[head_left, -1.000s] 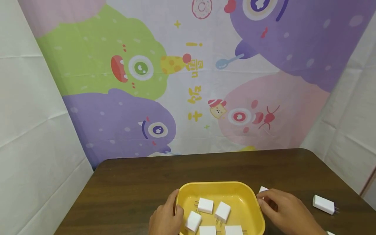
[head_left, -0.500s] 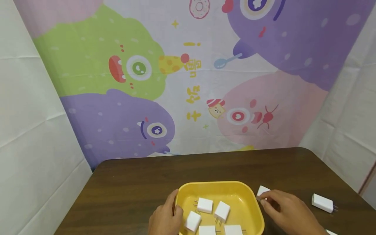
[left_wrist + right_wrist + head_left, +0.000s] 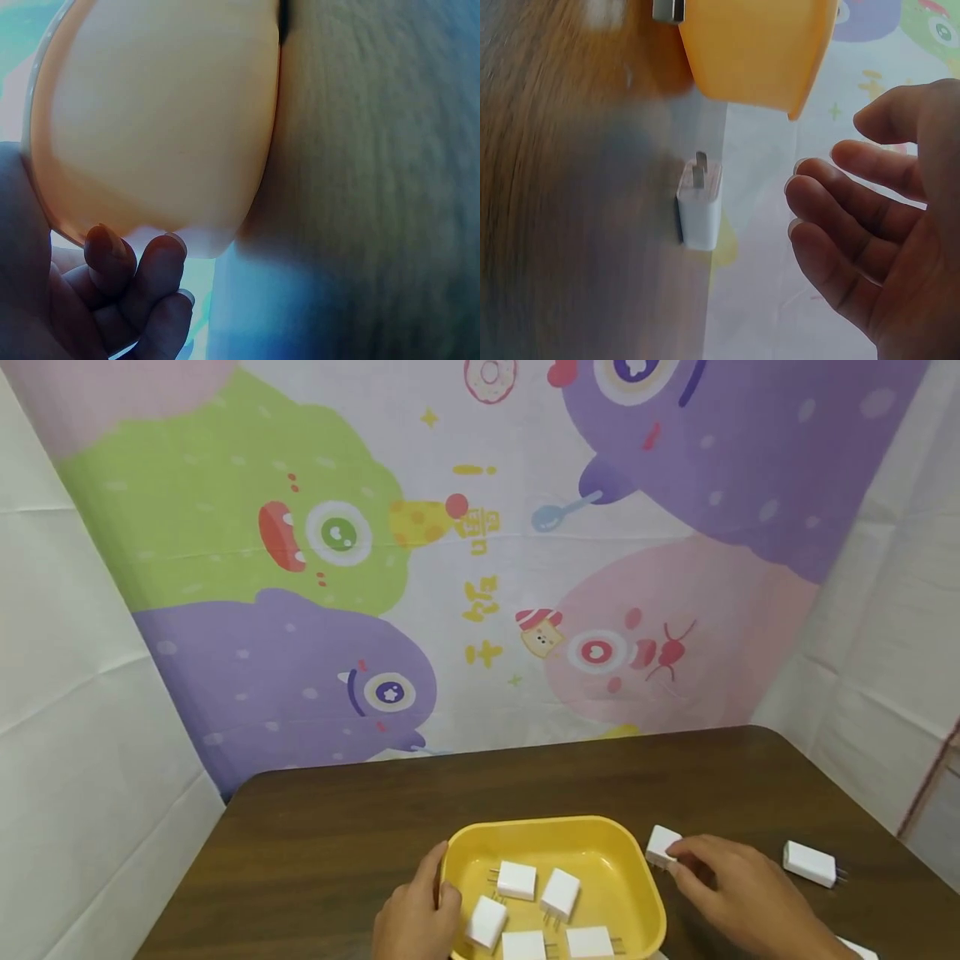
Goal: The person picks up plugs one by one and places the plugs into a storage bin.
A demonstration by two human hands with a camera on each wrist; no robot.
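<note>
My left hand [image 3: 411,920] gripped the left rim of the yellow plastic tray [image 3: 553,837], thumb over the edge and the other fingers [image 3: 154,274] curled under its outer wall (the left wrist view showed little more than that wall and my fingertips). The tray sat on the dark wooden desk [image 3: 360,827], near its front edge. Inside it lay five white plug-in chargers: one [image 3: 517,880] toward the back, one [image 3: 560,893] just right of it, one [image 3: 487,922] at the left beside my thumb, and two [image 3: 522,946] [image 3: 589,942] along the near side, all lying flat with their metal prongs showing.

Just right of the tray, my right hand [image 3: 731,893] rested on the desk with its fingertips touching a sixth white charger [image 3: 662,846] that stood close outside the tray's right rim. In the right wrist view that hand's fingers [image 3: 855,217] were loosely bent and spread, and the charger [image 3: 700,201] sat apart from them beside the tray wall [image 3: 757,45], so I could not tell that they had a real grip on it.

Farther right another white charger [image 3: 809,863] lay alone on the desk, well apart from my hand. Behind the desk hung a cartoon monster backdrop [image 3: 480,552].
</note>
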